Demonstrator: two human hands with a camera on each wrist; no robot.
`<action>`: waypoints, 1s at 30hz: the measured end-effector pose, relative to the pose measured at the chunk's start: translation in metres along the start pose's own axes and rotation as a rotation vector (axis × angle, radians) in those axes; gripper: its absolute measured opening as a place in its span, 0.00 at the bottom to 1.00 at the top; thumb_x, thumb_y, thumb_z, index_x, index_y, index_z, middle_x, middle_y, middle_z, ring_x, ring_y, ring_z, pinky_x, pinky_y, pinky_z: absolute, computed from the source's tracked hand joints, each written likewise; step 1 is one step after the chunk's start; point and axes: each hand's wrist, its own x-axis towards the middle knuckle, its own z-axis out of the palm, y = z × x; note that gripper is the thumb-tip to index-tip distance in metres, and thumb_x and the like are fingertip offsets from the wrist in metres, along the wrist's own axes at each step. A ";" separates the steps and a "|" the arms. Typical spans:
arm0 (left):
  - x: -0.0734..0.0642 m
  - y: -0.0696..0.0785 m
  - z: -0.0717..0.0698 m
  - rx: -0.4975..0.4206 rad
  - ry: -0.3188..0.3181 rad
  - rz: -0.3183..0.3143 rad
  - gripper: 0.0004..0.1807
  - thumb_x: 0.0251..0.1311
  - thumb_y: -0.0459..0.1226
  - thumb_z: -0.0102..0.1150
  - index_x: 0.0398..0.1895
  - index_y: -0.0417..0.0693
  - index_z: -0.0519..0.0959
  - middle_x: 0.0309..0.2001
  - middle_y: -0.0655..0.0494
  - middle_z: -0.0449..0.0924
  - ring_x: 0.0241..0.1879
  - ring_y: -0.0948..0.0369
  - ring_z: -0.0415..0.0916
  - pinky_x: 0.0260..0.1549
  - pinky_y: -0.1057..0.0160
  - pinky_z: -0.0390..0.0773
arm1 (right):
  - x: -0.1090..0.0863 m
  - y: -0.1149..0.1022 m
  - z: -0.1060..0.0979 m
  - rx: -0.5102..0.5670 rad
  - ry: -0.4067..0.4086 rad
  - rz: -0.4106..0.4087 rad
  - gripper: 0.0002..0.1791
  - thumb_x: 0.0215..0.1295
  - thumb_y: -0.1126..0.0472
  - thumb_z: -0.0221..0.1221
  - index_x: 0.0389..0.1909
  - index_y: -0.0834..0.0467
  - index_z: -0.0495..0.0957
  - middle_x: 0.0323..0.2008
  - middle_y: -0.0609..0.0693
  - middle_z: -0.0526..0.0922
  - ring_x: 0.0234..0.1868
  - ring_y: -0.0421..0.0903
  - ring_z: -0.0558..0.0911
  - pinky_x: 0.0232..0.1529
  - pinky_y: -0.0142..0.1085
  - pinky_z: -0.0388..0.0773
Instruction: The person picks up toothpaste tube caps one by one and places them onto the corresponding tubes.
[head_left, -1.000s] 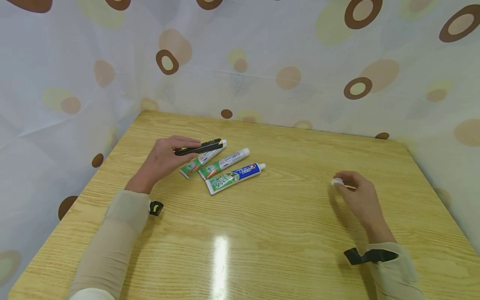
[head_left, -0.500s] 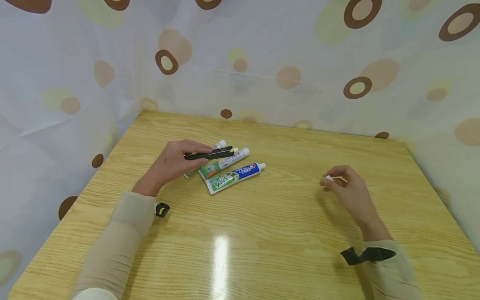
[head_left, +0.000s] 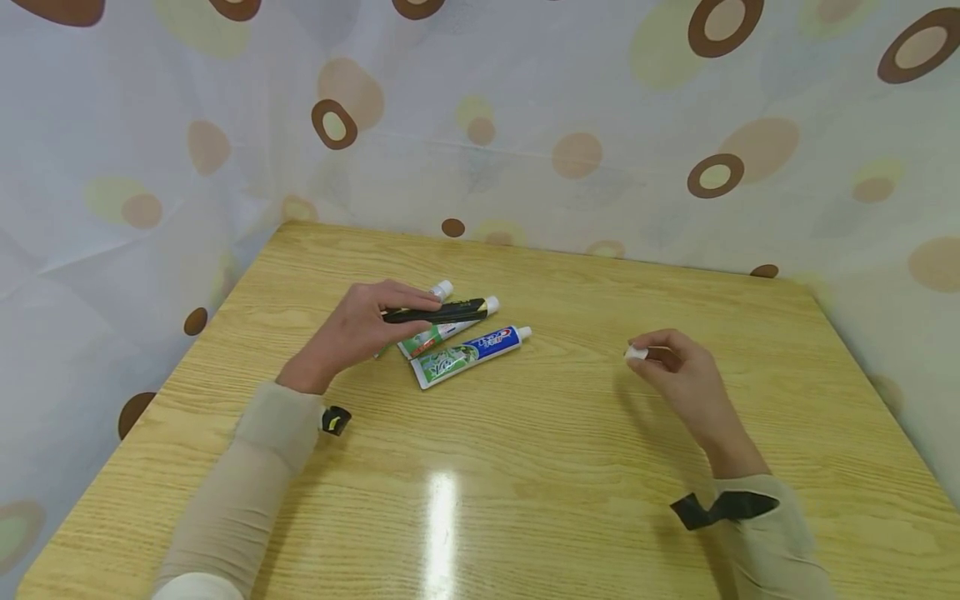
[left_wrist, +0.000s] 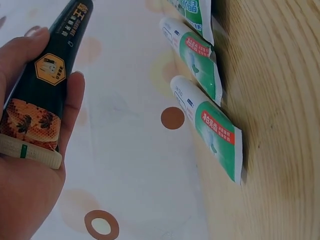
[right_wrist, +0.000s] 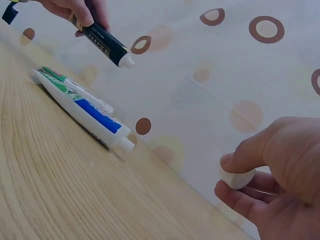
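My left hand (head_left: 352, 329) holds a black toothpaste tube (head_left: 453, 312) between thumb and fingers, above the other tubes. In the left wrist view, the black tube (left_wrist: 50, 70) shows a honeycomb picture near its crimped end. Its white tip points toward my right side in the right wrist view. My right hand (head_left: 686, 383) pinches a small white cap (right_wrist: 236, 179) between thumb and fingertips, raised above the table and apart from the tube. Beneath the left hand lie two green-and-white toothpaste tubes (left_wrist: 216, 131), partly hidden in the head view. A blue-and-green toothpaste tube (head_left: 472, 354) lies nearest me.
The wooden table (head_left: 570, 467) ends at the back and left against a white curtain (head_left: 525, 100) printed with brown and yellow spots. Black straps cross both sleeves. Glare marks the table's front middle.
My left hand has carried the black tube rightward, over the green-and-white tubes. My right hand has moved left with the cap, narrowing the gap between the hands. The lying tubes stay put.
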 end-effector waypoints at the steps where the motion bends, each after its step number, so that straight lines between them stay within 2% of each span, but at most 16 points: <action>1: 0.000 0.001 0.001 -0.002 -0.002 0.000 0.15 0.58 0.35 0.70 0.49 0.53 0.87 0.53 0.54 0.85 0.55 0.58 0.80 0.47 0.61 0.81 | 0.000 -0.001 0.001 -0.002 -0.001 -0.008 0.18 0.72 0.57 0.59 0.55 0.63 0.74 0.57 0.56 0.75 0.52 0.32 0.78 0.47 0.22 0.79; 6: 0.002 0.002 0.005 0.014 0.003 0.030 0.15 0.57 0.34 0.71 0.48 0.52 0.87 0.52 0.53 0.85 0.54 0.57 0.81 0.45 0.65 0.81 | 0.001 -0.008 0.006 -0.009 0.023 -0.059 0.17 0.72 0.59 0.58 0.57 0.61 0.76 0.55 0.54 0.78 0.53 0.31 0.79 0.48 0.21 0.78; 11: 0.005 0.005 0.009 0.011 0.007 0.076 0.15 0.57 0.35 0.71 0.48 0.53 0.88 0.51 0.54 0.86 0.54 0.58 0.81 0.44 0.66 0.81 | 0.004 -0.017 0.013 0.006 0.031 -0.081 0.17 0.72 0.59 0.58 0.58 0.61 0.77 0.52 0.48 0.81 0.52 0.33 0.80 0.48 0.21 0.78; 14: 0.006 0.006 0.011 -0.003 -0.001 0.087 0.15 0.57 0.35 0.71 0.48 0.53 0.87 0.51 0.55 0.86 0.53 0.59 0.81 0.42 0.65 0.81 | 0.006 -0.022 0.017 0.026 0.018 -0.087 0.18 0.72 0.59 0.58 0.58 0.61 0.77 0.51 0.47 0.82 0.51 0.33 0.80 0.47 0.22 0.79; 20: 0.009 0.009 0.016 -0.031 -0.010 0.098 0.14 0.57 0.35 0.70 0.48 0.53 0.87 0.51 0.55 0.86 0.53 0.59 0.81 0.46 0.65 0.80 | 0.009 -0.027 0.027 0.081 -0.017 -0.089 0.19 0.71 0.60 0.59 0.60 0.62 0.76 0.51 0.44 0.83 0.52 0.33 0.81 0.48 0.23 0.79; 23: 0.011 0.011 0.019 -0.055 -0.019 0.097 0.15 0.58 0.34 0.70 0.49 0.53 0.87 0.51 0.55 0.86 0.52 0.60 0.81 0.43 0.66 0.78 | 0.010 -0.028 0.031 0.091 -0.028 -0.098 0.19 0.71 0.61 0.59 0.60 0.62 0.77 0.51 0.44 0.83 0.51 0.33 0.81 0.48 0.24 0.79; 27: 0.014 0.014 0.023 -0.063 -0.036 0.102 0.16 0.57 0.34 0.70 0.49 0.53 0.87 0.51 0.56 0.86 0.55 0.59 0.80 0.52 0.62 0.80 | 0.012 -0.031 0.037 0.103 -0.045 -0.112 0.19 0.71 0.62 0.59 0.60 0.62 0.77 0.51 0.45 0.82 0.51 0.34 0.82 0.49 0.24 0.80; 30: 0.015 0.016 0.026 -0.055 -0.045 0.129 0.16 0.56 0.33 0.71 0.49 0.53 0.87 0.51 0.57 0.87 0.56 0.60 0.80 0.60 0.58 0.76 | 0.013 -0.034 0.042 0.101 -0.055 -0.105 0.19 0.71 0.62 0.59 0.60 0.61 0.77 0.53 0.48 0.82 0.51 0.34 0.81 0.49 0.25 0.80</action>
